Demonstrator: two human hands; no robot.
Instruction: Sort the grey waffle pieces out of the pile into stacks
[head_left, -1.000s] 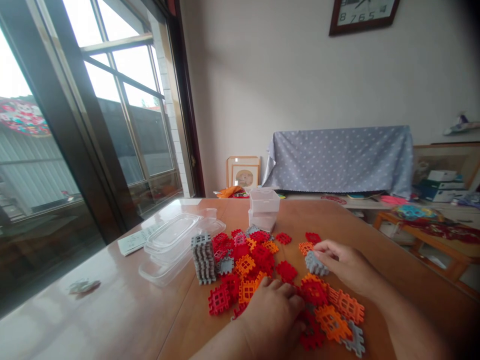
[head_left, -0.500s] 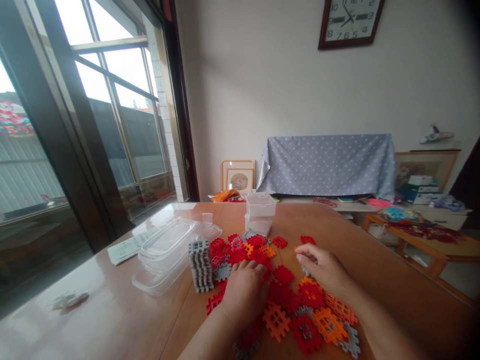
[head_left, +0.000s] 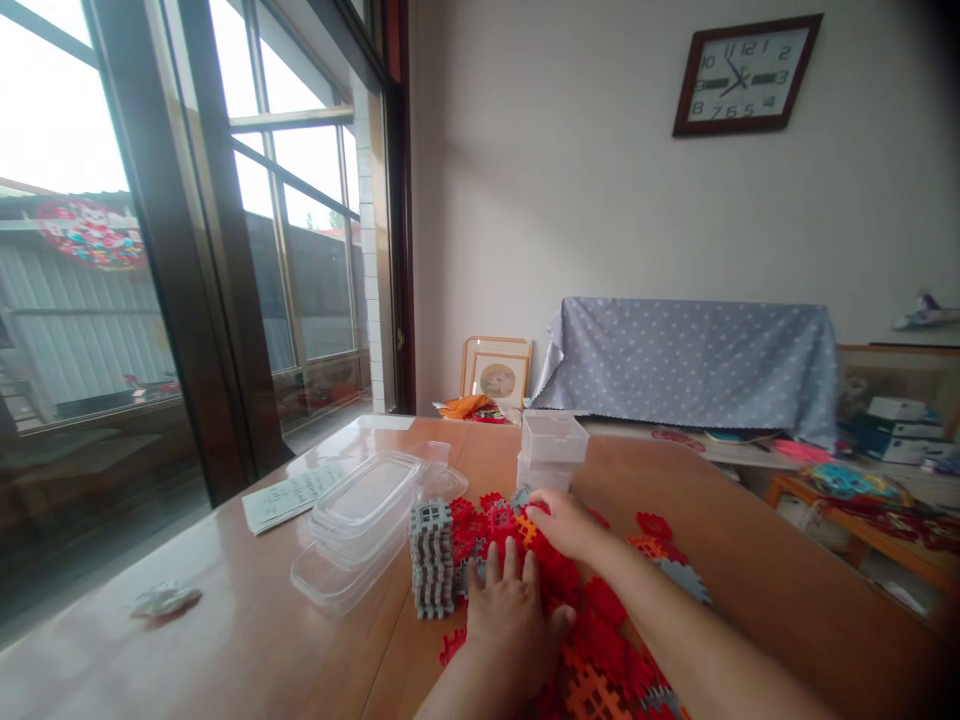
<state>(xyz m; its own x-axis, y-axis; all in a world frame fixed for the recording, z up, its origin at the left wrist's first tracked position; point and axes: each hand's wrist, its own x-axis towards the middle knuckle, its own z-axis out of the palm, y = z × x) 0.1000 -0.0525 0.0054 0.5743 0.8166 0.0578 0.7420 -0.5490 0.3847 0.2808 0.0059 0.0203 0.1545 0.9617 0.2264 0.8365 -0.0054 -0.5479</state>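
My left hand (head_left: 514, 610) lies over a heap of notched plastic building tiles, its fingers spread and pointing away from me. Beneath and around it are red tiles (head_left: 604, 605) and an orange tile (head_left: 592, 690). Across the far part of the heap reaches my right hand (head_left: 566, 522), fingers bent at a red tile (head_left: 537, 508); its fingertips seem closed on that tile's edge. Just left of the heap stands an upright stack of grey tiles (head_left: 432, 560). A few grey tiles (head_left: 684, 577) show among the red ones on the right.
Clear plastic lids and trays (head_left: 360, 520) lie left of the grey stack. Behind the heap stand clear plastic boxes (head_left: 553, 440), one upon another. A written paper (head_left: 289, 497) and a small crumpled packet (head_left: 165, 598) lie on the wooden table (head_left: 247, 650).
My right hand has moved left from the heap's right side to its far part. My left hand has spread its fingers over the tiles. The camera view has shifted left and up.
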